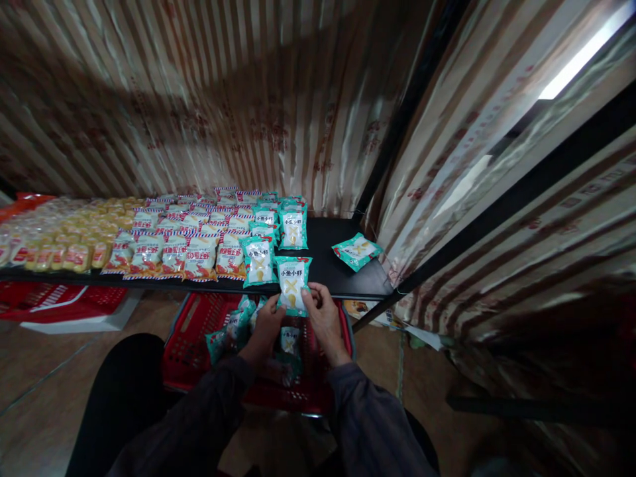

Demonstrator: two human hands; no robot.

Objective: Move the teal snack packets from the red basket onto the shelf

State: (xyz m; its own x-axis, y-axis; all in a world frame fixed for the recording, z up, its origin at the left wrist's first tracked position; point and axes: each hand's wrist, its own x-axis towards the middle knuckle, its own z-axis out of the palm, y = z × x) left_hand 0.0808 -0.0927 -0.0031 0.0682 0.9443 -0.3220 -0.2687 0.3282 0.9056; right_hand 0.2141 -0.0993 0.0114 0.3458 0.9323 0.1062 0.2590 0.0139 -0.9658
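Note:
Between my two hands is a teal-and-white snack bag (293,286), held upright at the front edge of the black shelf (322,255). My left hand (265,329) pinches its lower left side, and my right hand (322,318) grips its right side. Just left of it stands a matching teal bag (259,261), with more of the same kind behind. Below my hands, a red basket (186,354) holds several teal bags (233,329), partly hidden by my left arm.
Rows of red-and-white snack bags (199,255) and yellow packets (77,255) fill the shelf's left part. One teal bag (356,250) lies at the right end beside a black post (422,281). Striped curtains (209,99) hang behind. Another red basket (99,301) sits lower left.

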